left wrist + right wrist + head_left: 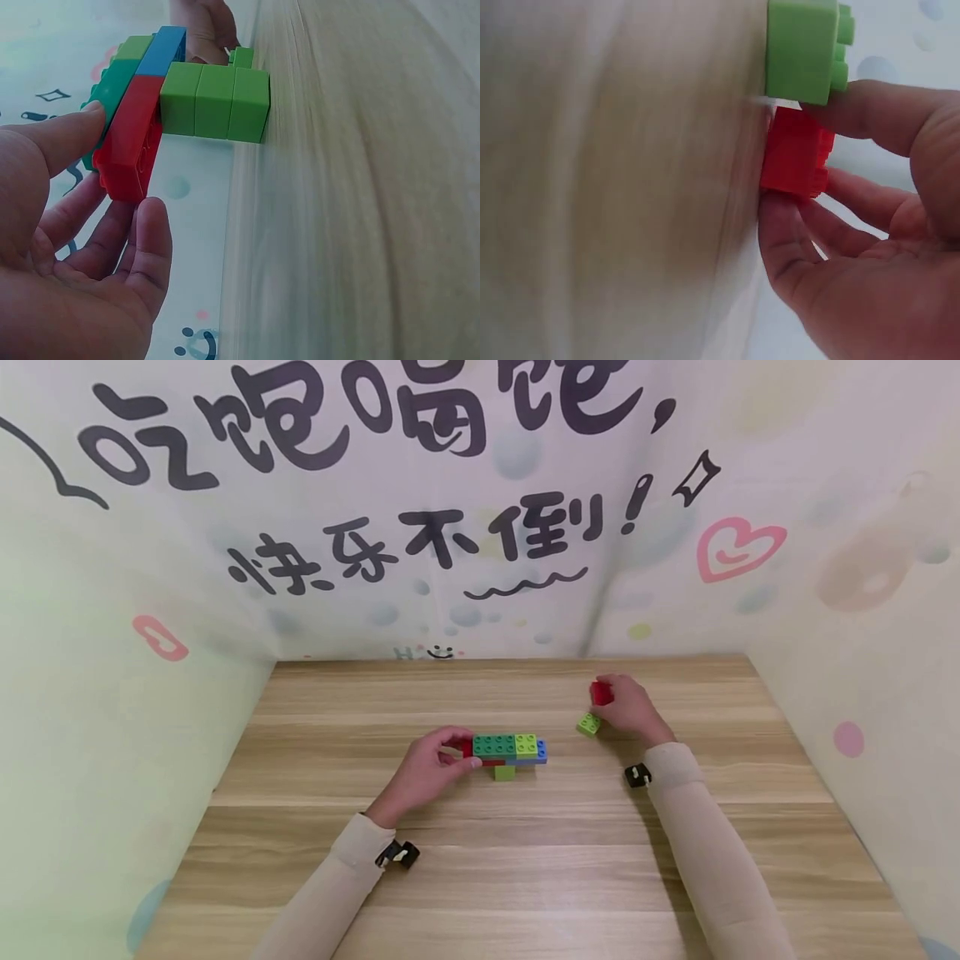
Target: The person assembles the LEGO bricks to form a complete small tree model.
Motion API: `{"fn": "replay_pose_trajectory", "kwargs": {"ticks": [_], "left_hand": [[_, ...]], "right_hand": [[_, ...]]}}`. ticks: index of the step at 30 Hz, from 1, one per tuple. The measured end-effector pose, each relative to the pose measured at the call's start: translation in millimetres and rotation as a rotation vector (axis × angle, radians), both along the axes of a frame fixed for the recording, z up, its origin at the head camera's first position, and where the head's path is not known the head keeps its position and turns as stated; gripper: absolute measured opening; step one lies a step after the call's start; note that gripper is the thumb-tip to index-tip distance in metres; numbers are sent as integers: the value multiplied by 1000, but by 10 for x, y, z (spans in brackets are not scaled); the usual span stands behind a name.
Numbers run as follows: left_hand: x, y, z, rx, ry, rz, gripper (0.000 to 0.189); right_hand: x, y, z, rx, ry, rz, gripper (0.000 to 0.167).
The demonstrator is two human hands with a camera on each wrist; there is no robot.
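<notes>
My left hand (426, 772) grips the left end of a toy building-block structure, thumb against the dark green brick (493, 745) and fingers around the red brick (131, 139). Beside those sit a blue brick (160, 51) and a light green brick (527, 743) on top. A column of light green bricks (214, 101) supports them from below, reaching the table. At the back right, my right hand (633, 710) holds a loose red brick (791, 154) between thumb and fingers. A small light green brick (587, 724) lies next to it, close to the thumb.
The wood-grain table (495, 877) is bounded by a printed back wall (420, 618) and pale side walls. Each wrist carries a small black device (637, 775) on a strap.
</notes>
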State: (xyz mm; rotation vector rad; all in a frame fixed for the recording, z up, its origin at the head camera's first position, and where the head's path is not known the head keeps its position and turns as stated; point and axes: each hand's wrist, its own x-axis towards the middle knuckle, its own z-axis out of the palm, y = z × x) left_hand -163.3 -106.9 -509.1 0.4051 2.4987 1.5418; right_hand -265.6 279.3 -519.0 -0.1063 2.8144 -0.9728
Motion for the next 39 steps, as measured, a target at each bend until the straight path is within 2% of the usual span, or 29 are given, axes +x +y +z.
{"fn": "replay_pose_trajectory", "kwargs": {"ticks": [7, 14, 19, 29, 36, 39], "left_hand": [[-4, 6, 1, 2, 4, -7, 40], [8, -1, -7, 3, 18, -12, 42], [6, 7, 1, 9, 14, -9, 42], [10, 10, 19, 13, 11, -11, 42], [14, 9, 22, -3, 15, -9, 43], [19, 8, 28, -4, 18, -13, 43]], "right_hand": [[49, 59, 29, -134, -69, -45, 69], [61, 93, -9, -139, -35, -44, 58], [88, 75, -7, -187, -24, -37, 57], [169, -18, 84, -222, 28, 41, 43], [255, -160, 187, -271, 32, 74, 46], [292, -231, 218, -290, 61, 96, 47]]}}
